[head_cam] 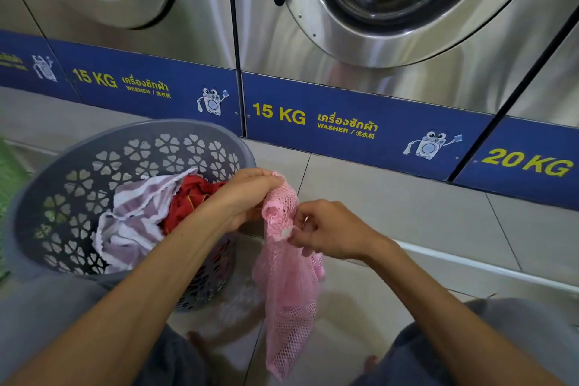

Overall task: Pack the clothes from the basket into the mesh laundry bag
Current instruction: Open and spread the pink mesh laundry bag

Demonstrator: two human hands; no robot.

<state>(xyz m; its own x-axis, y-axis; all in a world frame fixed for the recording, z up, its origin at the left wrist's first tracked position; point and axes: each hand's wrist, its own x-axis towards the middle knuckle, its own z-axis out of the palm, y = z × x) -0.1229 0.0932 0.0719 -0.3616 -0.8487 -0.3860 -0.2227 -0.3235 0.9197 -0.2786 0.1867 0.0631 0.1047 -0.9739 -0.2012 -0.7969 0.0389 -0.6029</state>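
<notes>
A pink mesh laundry bag (286,298) hangs limp between my hands above the tiled floor. My left hand (247,194) grips its top corner. My right hand (329,230) pinches the bag's edge by a small white tab, slightly lower and to the right. To the left stands a grey plastic basket (103,153) with flower-shaped holes. Inside it lie a white-and-lilac striped cloth (134,213) and a red garment (191,194), partly hidden by my left forearm.
Steel front-loading washers (391,25) with blue base panels line the wall just ahead. Something green (7,178) shows at the left edge. My knees in grey shorts (517,338) frame the bottom, with pale floor tiles (407,213) to the right.
</notes>
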